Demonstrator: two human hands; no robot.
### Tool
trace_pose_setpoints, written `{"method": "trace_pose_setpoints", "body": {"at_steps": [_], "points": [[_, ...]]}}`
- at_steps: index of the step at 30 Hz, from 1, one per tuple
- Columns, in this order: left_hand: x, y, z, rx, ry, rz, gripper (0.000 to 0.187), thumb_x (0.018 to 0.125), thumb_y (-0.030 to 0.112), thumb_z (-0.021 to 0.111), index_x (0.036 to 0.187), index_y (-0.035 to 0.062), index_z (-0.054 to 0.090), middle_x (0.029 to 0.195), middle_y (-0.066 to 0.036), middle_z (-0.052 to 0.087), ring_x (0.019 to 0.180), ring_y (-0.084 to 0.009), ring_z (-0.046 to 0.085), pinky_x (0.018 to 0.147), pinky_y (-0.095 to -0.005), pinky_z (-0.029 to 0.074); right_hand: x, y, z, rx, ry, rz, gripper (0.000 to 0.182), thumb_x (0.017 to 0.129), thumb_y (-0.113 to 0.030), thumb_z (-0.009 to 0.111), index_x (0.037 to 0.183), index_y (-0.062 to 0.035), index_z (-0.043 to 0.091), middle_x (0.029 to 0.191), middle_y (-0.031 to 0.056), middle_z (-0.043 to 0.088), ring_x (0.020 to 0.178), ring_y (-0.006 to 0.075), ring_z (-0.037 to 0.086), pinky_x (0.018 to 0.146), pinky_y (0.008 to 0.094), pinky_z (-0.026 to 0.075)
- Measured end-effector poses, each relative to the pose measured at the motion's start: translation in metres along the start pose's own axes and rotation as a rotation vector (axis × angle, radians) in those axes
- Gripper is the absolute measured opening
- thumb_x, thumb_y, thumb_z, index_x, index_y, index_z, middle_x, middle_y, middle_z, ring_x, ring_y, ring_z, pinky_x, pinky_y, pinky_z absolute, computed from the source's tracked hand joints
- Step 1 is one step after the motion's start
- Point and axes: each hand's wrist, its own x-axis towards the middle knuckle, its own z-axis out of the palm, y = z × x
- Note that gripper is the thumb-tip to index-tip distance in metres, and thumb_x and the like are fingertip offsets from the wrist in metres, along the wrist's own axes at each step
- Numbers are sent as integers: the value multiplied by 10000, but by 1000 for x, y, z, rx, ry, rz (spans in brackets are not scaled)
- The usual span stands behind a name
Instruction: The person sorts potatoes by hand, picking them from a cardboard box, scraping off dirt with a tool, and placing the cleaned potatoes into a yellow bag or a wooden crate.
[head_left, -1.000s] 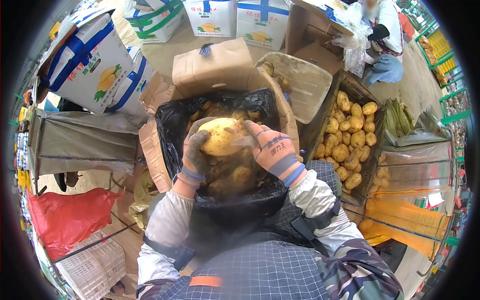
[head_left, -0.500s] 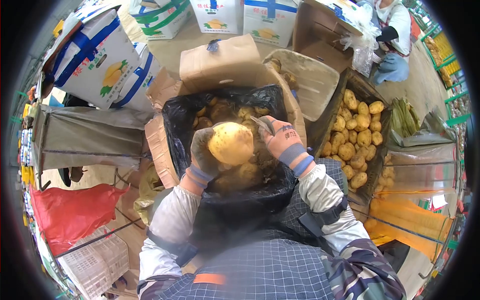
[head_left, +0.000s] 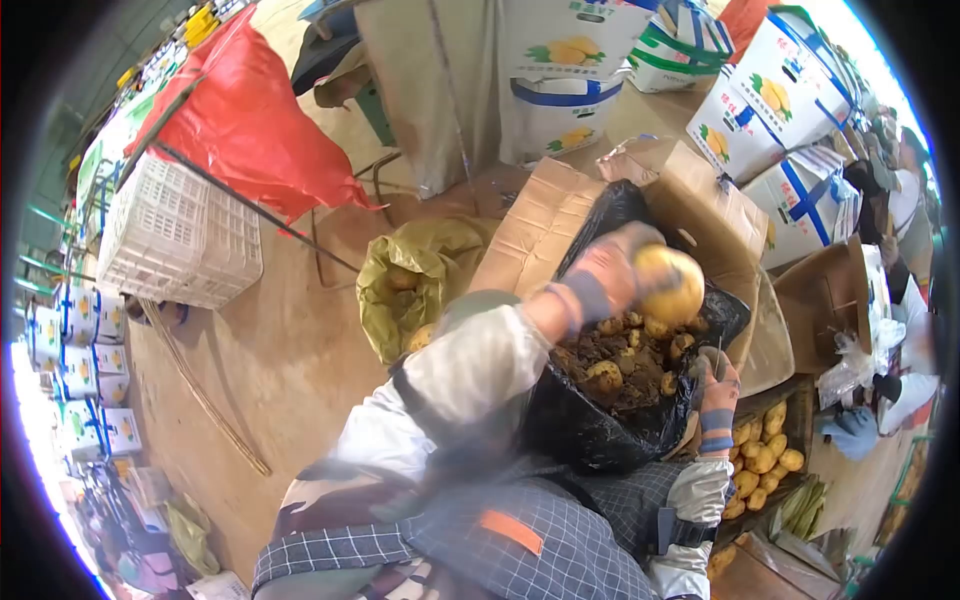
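Over the black liner [head_left: 612, 440] of the open carton [head_left: 545, 215], I saw from my distant post the left hand [head_left: 612, 272] clamped on one big yellow potato [head_left: 672, 285]. This hand was blurred in the head view, so I could not tell how each finger lay. The right hand [head_left: 717, 388] was low at the liner's right edge, its fingers closed around a thin tool [head_left: 719, 343], though I could not tell its exact kind. Below the yellow potato, smaller potatoes [head_left: 603, 377] lay mixed with dark soil [head_left: 636, 392]. Beside the right hand was a crate [head_left: 802, 400] with other potatoes inside.

For doing this holding well, I judged that the grip should be firm but gentle, with the palm supporting the round weight, because loose soil could make the skin slippery. I considered it wise to have the thin tool well apart from the left hand, and the yellow potato clear of the liner's folds.
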Motion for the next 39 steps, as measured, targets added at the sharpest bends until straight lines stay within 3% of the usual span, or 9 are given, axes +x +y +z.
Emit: {"method": "trace_pose_setpoints", "body": {"at_steps": [4,6,11,16,24,26,29,33,39], "points": [[-12,-60,-117,-119,400,392,419,977,344,672,1300,83,615,1230,-102,644,1064,-203,638,964,-322,517,-2,29,-9,65,-33,41,235,1003,-178,621,1146,-1,676,831,78,694,556,119,584,494,268,460],[-62,-37,-172,-589,670,-198,422,949,409,668,1232,96,655,1215,-100,640,1045,-219,645,867,-409,573,-7,29,-12,89,-39,75,247,1001,-195,624,1150,-4,672,799,76,684,486,110,536,427,265,421],[-152,-236,-292,-364,1007,-557,568,904,495,667,1266,59,640,1185,-143,673,954,-267,686,803,-431,591,-10,15,-11,255,-14,153,280,989,-222,639,1161,-4,670,780,72,680,464,95,510,404,252,405],[-177,-426,-313,-62,754,-989,526,909,421,675,1302,78,604,1093,-138,720,854,-291,730,742,-411,604,-12,-17,5,273,-39,201,225,977,-201,608,1111,-47,702,810,35,698,608,92,550,528,243,425],[-58,-409,-296,1281,-123,-884,492,1061,393,329,1510,231,452,1455,-246,521,1334,-357,539,1082,-507,439,-5,-15,17,245,-99,166,393,999,-331,550,1186,-7,670,866,82,713,544,78,538,465,241,442],[-57,-419,-310,962,325,-927,606,1006,436,421,1490,71,449,1517,-259,447,1407,-368,457,1136,-448,402,-3,-1,15,325,-132,187,406,1005,-348,543,1198,-12,662,901,104,718,572,122,589,474,269,474],[-58,-325,-299,1153,-29,-900,689,959,483,537,1463,17,476,1526,-247,438,1411,-349,449,1152,-415,384,2,66,24,444,-147,352,458,1007,-398,550,1228,-5,634,976,143,715,688,211,679,512,316,527],[-32,-195,-272,1264,-60,-539,627,969,461,570,1420,28,528,1437,-248,531,1317,-368,530,1097,-428,428,-20,-11,51,-589,-398,352,490,953,-368,504,1255,4,604,1250,289,626,1189,431,585,1039,447,451],[34,-34,-96,676,-242,70,337,953,292,634,1187,58,698,1164,-187,706,1106,-342,661,973,-387,502,1,14,31,-383,-60,56,529,974,-406,561,1299,12,566,1110,256,683,1044,385,659,921,449,523]]}}
